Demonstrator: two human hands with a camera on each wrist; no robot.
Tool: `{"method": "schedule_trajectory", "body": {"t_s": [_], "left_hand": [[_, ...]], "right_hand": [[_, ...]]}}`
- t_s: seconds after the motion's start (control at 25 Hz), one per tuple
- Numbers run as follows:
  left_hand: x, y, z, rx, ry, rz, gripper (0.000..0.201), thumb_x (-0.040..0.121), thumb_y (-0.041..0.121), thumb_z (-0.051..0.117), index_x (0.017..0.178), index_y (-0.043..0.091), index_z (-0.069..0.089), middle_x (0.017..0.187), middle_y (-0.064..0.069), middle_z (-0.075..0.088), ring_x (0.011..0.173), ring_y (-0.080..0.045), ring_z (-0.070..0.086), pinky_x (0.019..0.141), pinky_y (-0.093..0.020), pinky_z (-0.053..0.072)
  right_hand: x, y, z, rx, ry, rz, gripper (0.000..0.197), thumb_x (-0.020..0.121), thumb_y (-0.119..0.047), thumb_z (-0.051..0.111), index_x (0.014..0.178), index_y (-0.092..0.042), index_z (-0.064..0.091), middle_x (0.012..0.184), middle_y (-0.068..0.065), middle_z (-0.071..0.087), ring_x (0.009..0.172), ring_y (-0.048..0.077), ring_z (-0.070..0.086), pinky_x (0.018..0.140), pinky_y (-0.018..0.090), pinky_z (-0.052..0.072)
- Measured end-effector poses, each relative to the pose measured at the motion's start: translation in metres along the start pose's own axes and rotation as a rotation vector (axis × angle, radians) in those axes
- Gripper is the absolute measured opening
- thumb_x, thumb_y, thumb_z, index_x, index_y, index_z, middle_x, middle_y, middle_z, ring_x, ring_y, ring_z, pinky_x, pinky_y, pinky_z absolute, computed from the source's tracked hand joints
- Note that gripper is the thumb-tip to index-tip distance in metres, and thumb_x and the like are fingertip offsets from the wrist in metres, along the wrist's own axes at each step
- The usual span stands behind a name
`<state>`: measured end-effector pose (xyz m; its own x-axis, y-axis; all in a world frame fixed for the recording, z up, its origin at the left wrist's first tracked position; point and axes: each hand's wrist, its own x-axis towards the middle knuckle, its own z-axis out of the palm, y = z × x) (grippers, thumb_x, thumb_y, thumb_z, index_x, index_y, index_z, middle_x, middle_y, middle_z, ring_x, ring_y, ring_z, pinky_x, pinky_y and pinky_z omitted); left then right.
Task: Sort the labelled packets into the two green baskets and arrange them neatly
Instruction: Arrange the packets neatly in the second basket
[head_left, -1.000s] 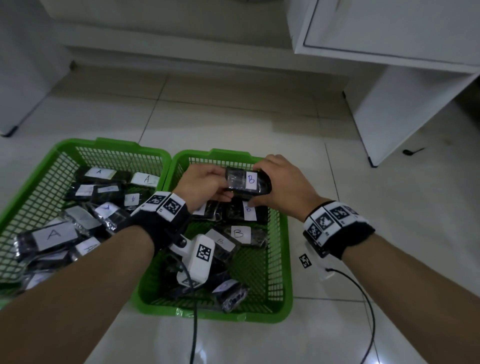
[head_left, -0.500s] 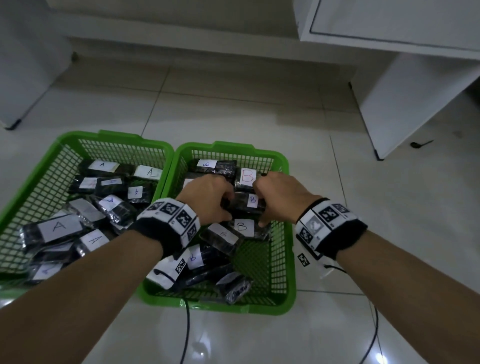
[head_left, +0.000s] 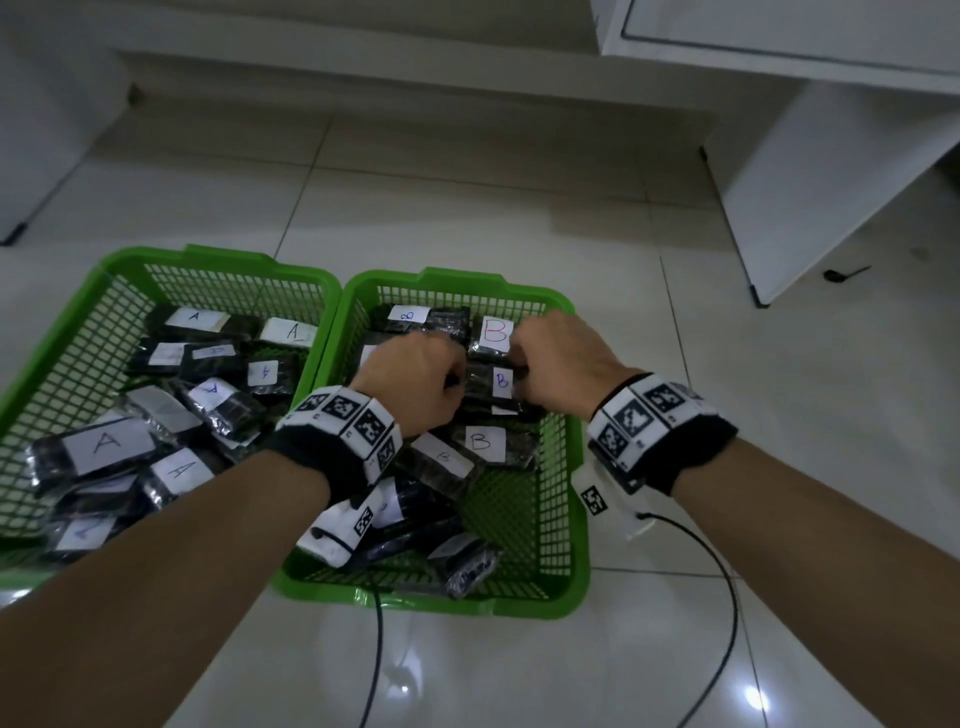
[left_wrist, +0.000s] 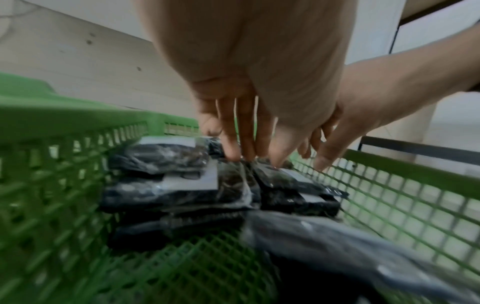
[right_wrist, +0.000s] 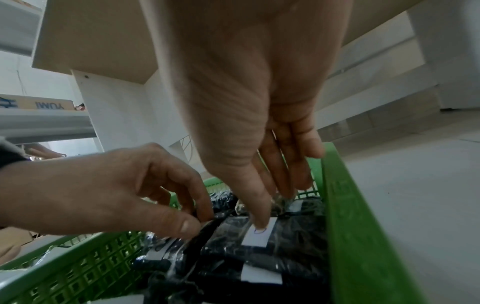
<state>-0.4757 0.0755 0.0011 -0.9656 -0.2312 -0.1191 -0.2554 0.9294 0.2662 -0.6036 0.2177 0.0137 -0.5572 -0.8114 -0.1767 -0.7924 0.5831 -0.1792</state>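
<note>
Two green mesh baskets stand side by side on the floor. The left basket (head_left: 223, 257) holds black packets labelled A. The right basket (head_left: 441, 275) holds packets labelled B. Both hands are down in the far half of the right basket, on one black packet with a blue B label (head_left: 500, 383). My left hand (head_left: 415, 384) pinches the packet's left edge between thumb and fingers (right_wrist: 192, 224). My right hand (head_left: 561, 358) holds its right end, with the thumb pressing on the white label (right_wrist: 259, 228). The packet lies on other B packets.
A packet with a red B (head_left: 493, 335) lies just beyond the held one. A white desk leg (head_left: 805, 182) stands at the back right. Black cables (head_left: 727, 597) trail over the glossy tiles in front of the baskets. A small black object (head_left: 841, 273) lies near the desk.
Both hands have lowered the blue-B packet from above the right basket down onto the packets inside it, still holding it at both ends.
</note>
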Motion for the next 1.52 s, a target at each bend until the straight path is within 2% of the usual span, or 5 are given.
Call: {"method": "schedule_trajectory", "body": {"t_s": [0.28,0.48,0.76,1.2,1.52], "left_hand": [[-0.001,-0.023,-0.012,0.022,-0.022,-0.055,0.036,0.086,0.025,0.060,0.120,0.017,0.069,0.138,-0.001,0.057,0.123,-0.026,0.055,0.102,-0.042,0.049],[-0.024,-0.022,-0.007,-0.093,0.045,0.093,0.020,0.079,0.017,0.061,0.096,0.017,0.072,0.100,-0.002,0.068,0.096,-0.023,0.063,0.083,-0.037,0.055],[-0.044,-0.007,-0.002,-0.040,-0.213,-0.096,0.027,0.082,0.039,0.070,0.075,0.022,0.051,0.081,-0.003,0.062,0.080,-0.026,0.062,0.065,-0.029,0.045],[-0.038,-0.009,-0.022,-0.836,-0.034,-0.370,0.023,0.086,0.014,0.075,0.105,0.014,0.061,0.090,-0.003,0.072,0.069,-0.013,0.069,0.060,-0.027,0.055],[-0.023,-0.017,-0.009,-0.275,0.167,-0.056,0.016,0.086,0.011,0.067,0.101,0.018,0.070,0.103,0.002,0.066,0.099,-0.017,0.059,0.083,-0.026,0.050]], "right_hand": [[0.022,0.000,0.005,0.113,0.026,0.012,0.010,0.090,-0.012,0.070,0.095,-0.005,0.075,0.093,0.010,0.072,0.085,0.024,0.064,0.078,0.027,0.049],[-0.003,-0.023,-0.006,0.158,-0.011,-0.052,0.006,0.080,-0.013,0.076,0.081,-0.008,0.073,0.082,0.008,0.069,0.077,0.024,0.067,0.063,0.031,0.052],[-0.029,-0.062,0.023,0.038,-0.420,-0.172,0.064,0.063,-0.072,0.080,0.088,-0.015,0.068,0.081,0.000,0.066,0.072,0.017,0.063,0.063,0.031,0.055],[-0.027,-0.034,-0.007,0.175,-0.131,-0.072,0.066,0.053,-0.063,0.087,0.099,-0.025,0.060,0.089,-0.008,0.060,0.078,0.014,0.058,0.062,0.031,0.049],[-0.024,0.000,-0.032,-0.161,-0.008,0.096,0.064,0.058,-0.046,0.094,0.107,-0.018,0.066,0.093,0.000,0.052,0.087,0.019,0.040,0.076,0.031,0.030]]}}
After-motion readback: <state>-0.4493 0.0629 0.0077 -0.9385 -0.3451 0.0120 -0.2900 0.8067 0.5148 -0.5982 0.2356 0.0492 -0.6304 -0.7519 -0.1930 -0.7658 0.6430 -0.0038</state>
